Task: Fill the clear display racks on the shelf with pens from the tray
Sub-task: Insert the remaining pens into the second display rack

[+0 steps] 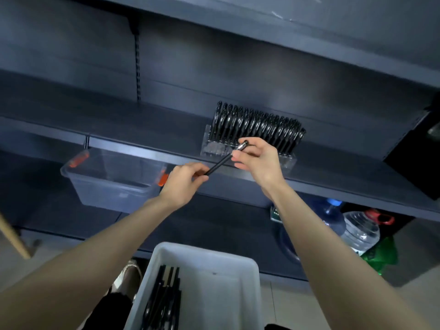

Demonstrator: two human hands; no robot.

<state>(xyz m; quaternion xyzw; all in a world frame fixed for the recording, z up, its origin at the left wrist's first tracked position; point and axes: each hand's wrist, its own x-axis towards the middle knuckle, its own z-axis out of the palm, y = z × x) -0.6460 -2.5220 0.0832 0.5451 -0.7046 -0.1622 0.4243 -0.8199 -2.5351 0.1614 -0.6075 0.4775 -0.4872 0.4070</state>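
Observation:
A black pen point(220, 163) with a silver end is held between both hands in front of the shelf edge. My left hand point(182, 184) pinches its lower end. My right hand point(258, 158) pinches the silver upper end, just before the clear display rack point(288, 163). Several black pens point(254, 126) stand in rows in that rack on the dark shelf point(142, 120). Below, a white tray point(209, 265) holds several more black pens point(164, 298) along its left side.
A clear plastic bin point(112, 179) with orange clips sits under the shelf at left. Large water bottles point(362, 232) and a green bag point(378, 256) stand on the floor at right. A wooden stick point(14, 239) leans at far left.

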